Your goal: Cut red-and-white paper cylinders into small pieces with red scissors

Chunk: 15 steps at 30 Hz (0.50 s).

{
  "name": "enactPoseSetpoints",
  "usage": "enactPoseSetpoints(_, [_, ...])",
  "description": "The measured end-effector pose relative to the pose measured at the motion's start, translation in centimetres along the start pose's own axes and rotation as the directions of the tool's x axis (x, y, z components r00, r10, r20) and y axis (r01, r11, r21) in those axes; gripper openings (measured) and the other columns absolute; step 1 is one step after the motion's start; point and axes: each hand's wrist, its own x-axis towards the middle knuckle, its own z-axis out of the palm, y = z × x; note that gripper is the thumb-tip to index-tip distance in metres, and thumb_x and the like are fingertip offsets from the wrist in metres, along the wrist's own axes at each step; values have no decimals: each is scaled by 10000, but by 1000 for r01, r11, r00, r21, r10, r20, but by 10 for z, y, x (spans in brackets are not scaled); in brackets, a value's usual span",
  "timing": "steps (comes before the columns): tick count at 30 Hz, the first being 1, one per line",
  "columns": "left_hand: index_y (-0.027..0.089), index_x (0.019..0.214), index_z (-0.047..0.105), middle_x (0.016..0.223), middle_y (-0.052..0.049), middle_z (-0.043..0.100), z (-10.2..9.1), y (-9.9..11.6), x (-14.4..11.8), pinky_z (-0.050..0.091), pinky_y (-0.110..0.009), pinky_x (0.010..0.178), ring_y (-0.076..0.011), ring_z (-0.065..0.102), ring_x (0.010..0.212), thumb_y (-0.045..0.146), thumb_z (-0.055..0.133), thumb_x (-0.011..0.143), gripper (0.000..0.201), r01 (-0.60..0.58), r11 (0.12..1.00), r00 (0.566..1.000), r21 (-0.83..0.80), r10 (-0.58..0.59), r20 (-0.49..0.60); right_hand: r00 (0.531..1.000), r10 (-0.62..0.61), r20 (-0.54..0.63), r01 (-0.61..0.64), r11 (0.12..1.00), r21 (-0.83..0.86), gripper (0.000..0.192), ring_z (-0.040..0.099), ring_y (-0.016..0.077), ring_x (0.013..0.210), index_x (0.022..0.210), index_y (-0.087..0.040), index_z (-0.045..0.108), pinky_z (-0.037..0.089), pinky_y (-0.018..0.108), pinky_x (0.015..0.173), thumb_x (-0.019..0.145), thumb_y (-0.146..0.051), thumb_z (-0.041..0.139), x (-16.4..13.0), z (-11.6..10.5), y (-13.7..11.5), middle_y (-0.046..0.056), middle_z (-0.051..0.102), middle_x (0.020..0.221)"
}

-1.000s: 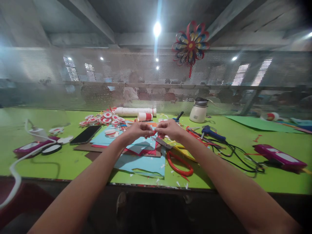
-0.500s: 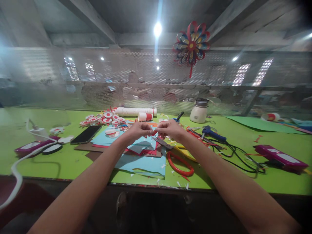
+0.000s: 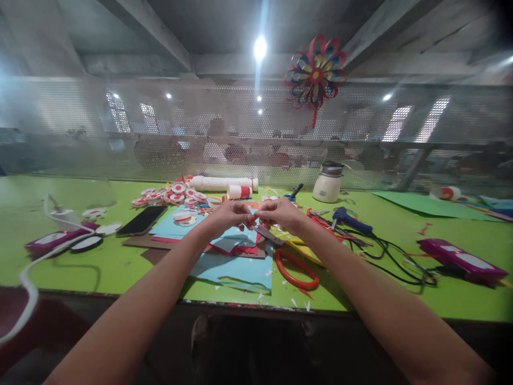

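Little has moved since the earlier frame: the left hand [image 3: 227, 215] and right hand [image 3: 280, 212] are still held together, fingertips pinched on a small paper piece [image 3: 252, 218] (too small for its shape to be told) above the blue paper sheets [image 3: 236, 266]. Red-handled scissors [image 3: 289, 262] are seen lying just beside them on the green table [image 3: 120, 264].
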Motion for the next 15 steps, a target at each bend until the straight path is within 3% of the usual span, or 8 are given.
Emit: enactPoseSetpoints(15, [127, 750, 497, 741, -75, 656, 0, 1, -2, 454, -258, 579, -203, 661, 716, 268, 683, 691, 241, 99, 955, 994, -281, -80, 78, 998, -58, -2, 58, 997, -53, 188, 500, 84, 400, 619, -127, 673, 402, 233, 440, 659, -309, 690, 0, 2, -1, -19, 570, 437])
